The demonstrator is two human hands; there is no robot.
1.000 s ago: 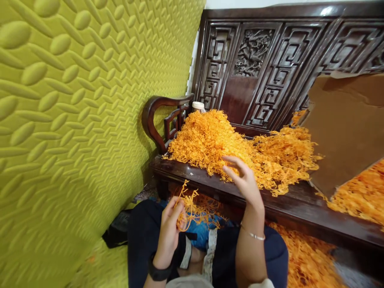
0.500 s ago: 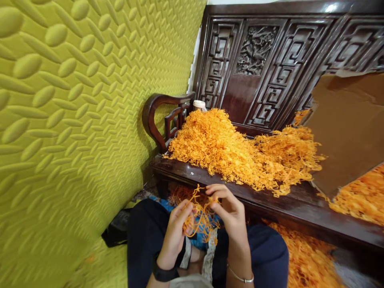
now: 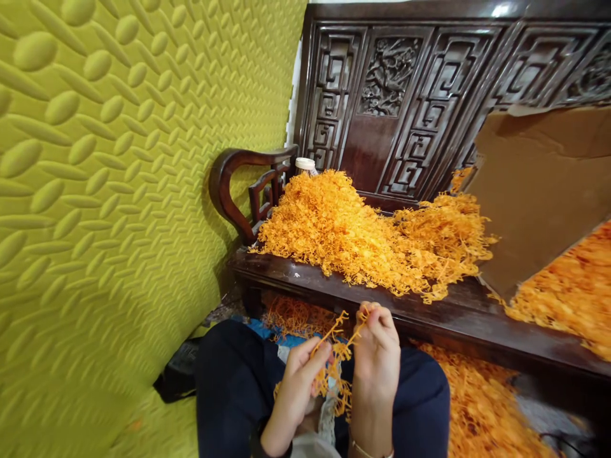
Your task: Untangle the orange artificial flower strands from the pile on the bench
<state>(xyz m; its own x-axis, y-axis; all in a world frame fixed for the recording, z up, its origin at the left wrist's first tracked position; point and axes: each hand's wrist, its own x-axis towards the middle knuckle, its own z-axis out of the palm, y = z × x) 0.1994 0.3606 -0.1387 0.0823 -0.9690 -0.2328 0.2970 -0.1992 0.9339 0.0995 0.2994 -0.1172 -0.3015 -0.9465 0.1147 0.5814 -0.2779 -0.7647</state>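
Observation:
A small tangle of thin orange, branching plastic-like pieces hangs between my two hands, above my lap. My left hand pinches part of it between thumb and fingers, with one strand sticking up past the fingertips. Higher and to the right, my right hand is closed on another strand of the same tangle, its fingers curled and the wrist turned. On the dark wooden bench in front of me lies a large heap of similar orange pieces. What exactly the pieces are I cannot make out.
A brown cardboard sheet leans on the bench at right, with more orange pieces beyond it. Another orange pile lies below the bench. A white-lidded jar stands behind the heap. A padded yellow-green wall rises at left.
My right hand has turned and closed its fingers on a strand, which now stretches up from the tangle. My left hand has moved slightly right. The view has shifted a little to the right.

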